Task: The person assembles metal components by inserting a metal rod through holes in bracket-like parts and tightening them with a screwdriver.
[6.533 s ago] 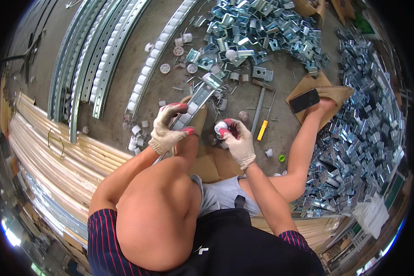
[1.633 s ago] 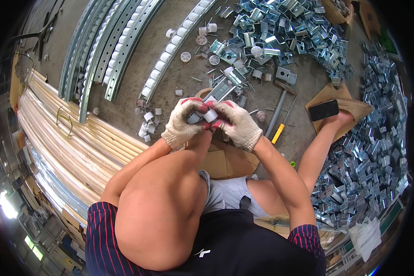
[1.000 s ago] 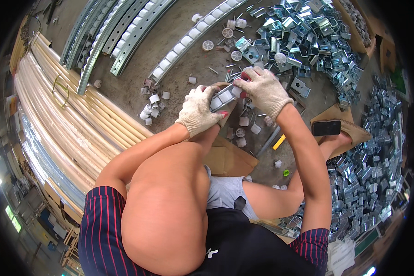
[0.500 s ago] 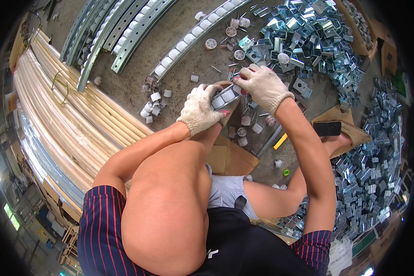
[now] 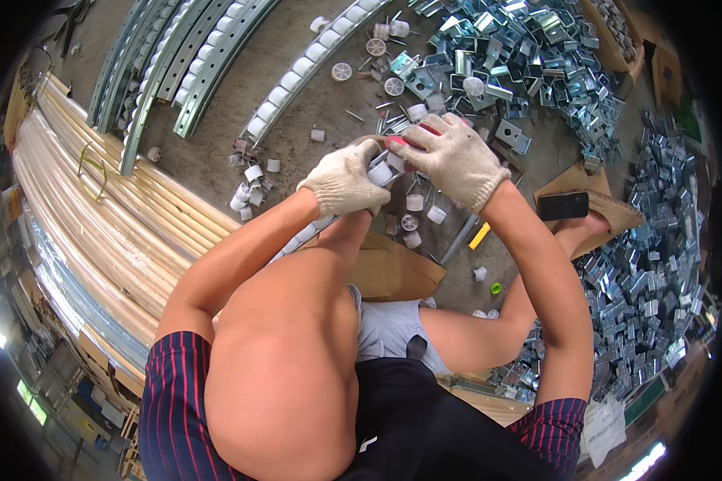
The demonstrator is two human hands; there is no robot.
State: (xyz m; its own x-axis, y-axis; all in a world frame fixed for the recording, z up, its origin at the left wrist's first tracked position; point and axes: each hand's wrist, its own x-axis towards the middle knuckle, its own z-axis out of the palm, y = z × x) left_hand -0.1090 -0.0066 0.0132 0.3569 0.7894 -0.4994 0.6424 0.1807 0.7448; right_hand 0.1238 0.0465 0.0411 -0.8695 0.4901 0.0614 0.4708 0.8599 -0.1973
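My left hand (image 5: pixel 342 178), in a whitish knit glove with bare fingertips, is wrapped round a roller track (image 5: pixel 298 239). This is a narrow metal channel holding a row of white rollers, and it slants up past my raised knee and under my left wrist. White rollers (image 5: pixel 380 173) show in it between my hands. My right hand (image 5: pixel 456 160), gloved the same way, bends over the track's far end with its fingers drawn together. What its fingertips pinch is hidden. Metal pins (image 5: pixel 396 123) and loose white rollers (image 5: pixel 436 215) lie on the floor just beyond and below my hands.
Finished roller tracks (image 5: pixel 285 88) lie at the upper left, above long cream tubes (image 5: pixel 128 216). Heaped metal brackets (image 5: pixel 529 56) fill the upper right, with more (image 5: pixel 642 264) down the right side. Cardboard (image 5: pixel 397 272), a yellow-handled tool (image 5: pixel 479 236) and a black phone (image 5: pixel 563 206) are near my legs.
My right hand has turned and spread lower over the track's end. More of the track shows below my left wrist. The whole view has shifted slightly, so the floor items sit farther left.
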